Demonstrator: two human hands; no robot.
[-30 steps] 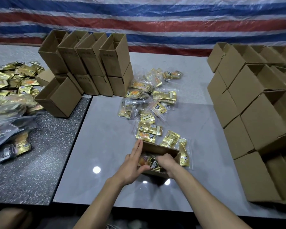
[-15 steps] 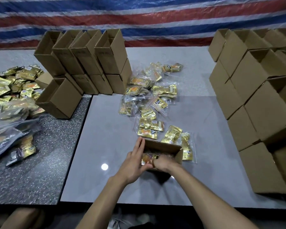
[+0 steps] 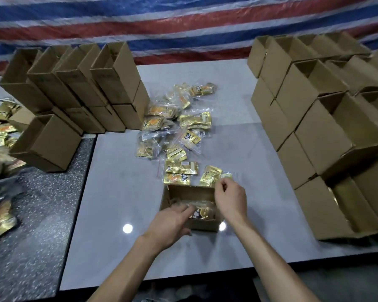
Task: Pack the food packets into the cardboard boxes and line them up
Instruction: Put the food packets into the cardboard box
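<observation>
Pressing the food packets down inside the cardboard box, the left hand lies straight-fingered, likely making room, while the right hand pinches another bagged packet at the box's one o'clock corner. Loose packets trail toward twelve; open box stacks stand at ten and three.

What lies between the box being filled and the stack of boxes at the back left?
In the head view, loose gold food packets in clear bags lie scattered on the grey table there.
</observation>
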